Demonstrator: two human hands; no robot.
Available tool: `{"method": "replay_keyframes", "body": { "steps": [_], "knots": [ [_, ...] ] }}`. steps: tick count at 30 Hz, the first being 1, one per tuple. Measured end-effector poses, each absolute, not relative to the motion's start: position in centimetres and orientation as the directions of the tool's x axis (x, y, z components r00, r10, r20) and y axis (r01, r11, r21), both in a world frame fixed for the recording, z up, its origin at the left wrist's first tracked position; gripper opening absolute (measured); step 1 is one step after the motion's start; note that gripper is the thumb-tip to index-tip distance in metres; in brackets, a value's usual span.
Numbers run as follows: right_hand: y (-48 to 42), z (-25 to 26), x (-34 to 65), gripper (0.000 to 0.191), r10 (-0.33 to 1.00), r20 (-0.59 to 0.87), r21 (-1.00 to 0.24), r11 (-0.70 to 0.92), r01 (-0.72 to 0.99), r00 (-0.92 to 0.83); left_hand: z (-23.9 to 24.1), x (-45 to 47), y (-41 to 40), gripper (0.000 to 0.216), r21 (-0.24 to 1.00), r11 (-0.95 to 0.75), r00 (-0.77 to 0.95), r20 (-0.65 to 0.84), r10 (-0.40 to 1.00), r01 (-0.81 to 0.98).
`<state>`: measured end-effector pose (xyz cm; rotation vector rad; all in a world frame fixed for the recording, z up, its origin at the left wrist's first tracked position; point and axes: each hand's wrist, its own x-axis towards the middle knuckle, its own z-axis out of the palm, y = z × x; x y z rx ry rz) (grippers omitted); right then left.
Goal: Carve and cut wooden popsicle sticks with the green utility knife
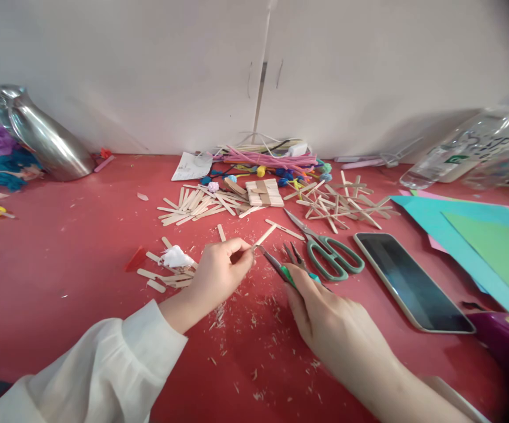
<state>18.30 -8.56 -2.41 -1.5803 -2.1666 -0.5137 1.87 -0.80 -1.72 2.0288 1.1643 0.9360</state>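
My left hand (225, 267) pinches a wooden craft stick (265, 235) between thumb and fingers above the red table. My right hand (320, 302) is closed round a craft knife (277, 262) with a green part at its handle. The knife's tip meets or nearly meets the stick beside my left fingertips; exact contact cannot be made out. Below lie thin wood shavings (254, 329). Just beyond my right hand are green-handled scissors (331, 255) and dark-tipped pliers (295, 254). Cut stick pieces (155, 286) and a crumpled white scrap (176, 257) lie left of my left hand.
Loose craft sticks (193, 204), a banded stick bundle (265, 192) and stick assemblies (340, 202) lie further back, before pink pipe cleaners (272, 158). A phone (413, 282), coloured paper (479, 241) and a clear bottle (457, 147) stand right; a metal jug (45, 138) stands left.
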Motion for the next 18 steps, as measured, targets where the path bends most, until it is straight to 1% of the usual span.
{"method": "replay_keyframes", "body": {
  "steps": [4,5,6,7,8,10,12,14,16,18],
  "knots": [
    [-8.8,-2.4,18.5,0.033,0.82,0.492,0.163,0.243,0.956,-0.292,-1.7,1.6,-0.5,0.019,0.763,-0.443,0.344,0.304,0.889,0.47],
    [-8.8,-2.4,18.6,0.033,0.822,0.493,0.169,0.232,0.958,-0.286,-1.7,1.5,-0.4,0.018,0.768,-0.432,0.335,0.296,0.894,0.473],
    [-8.8,-2.4,18.7,0.033,0.822,0.497,0.148,0.234,0.961,-0.277,-1.6,1.4,-0.3,0.018,0.778,-0.417,0.326,0.285,0.901,0.471],
    [-8.7,-2.4,18.8,0.032,0.824,0.5,0.1,0.251,0.963,-0.267,-1.6,1.3,-0.2,0.019,0.793,-0.396,0.32,0.267,0.909,0.462],
    [-8.6,-2.3,18.9,0.031,0.832,0.494,0.027,0.276,0.961,-0.253,-1.5,1.3,-0.1,0.019,0.814,-0.373,0.318,0.245,0.916,0.446],
    [-8.3,-2.0,18.8,0.028,0.872,0.438,-0.167,0.317,0.933,-0.218,-1.5,1.2,-0.1,0.021,0.859,-0.327,0.325,0.203,0.924,0.394],
    [-8.1,-1.5,18.7,0.023,0.93,0.32,-0.372,0.297,0.879,-0.178,-1.7,1.2,-0.2,0.022,0.889,-0.296,0.34,0.174,0.924,0.351],
    [-8.0,-1.0,18.5,0.021,0.972,0.191,-0.54,0.221,0.812,-0.138,-1.8,1.3,-0.3,0.023,0.899,-0.285,0.347,0.163,0.923,0.334],
    [-8.1,-0.6,18.4,0.022,0.989,0.088,-0.642,0.144,0.753,-0.115,-2.0,1.3,-0.4,0.023,0.901,-0.278,0.35,0.156,0.924,0.333],
    [-8.1,-0.4,18.4,0.023,0.994,0.018,-0.688,0.089,0.72,-0.106,-2.0,1.4,-0.4,0.023,0.908,-0.276,0.354,0.157,0.922,0.315]
  ]
}}
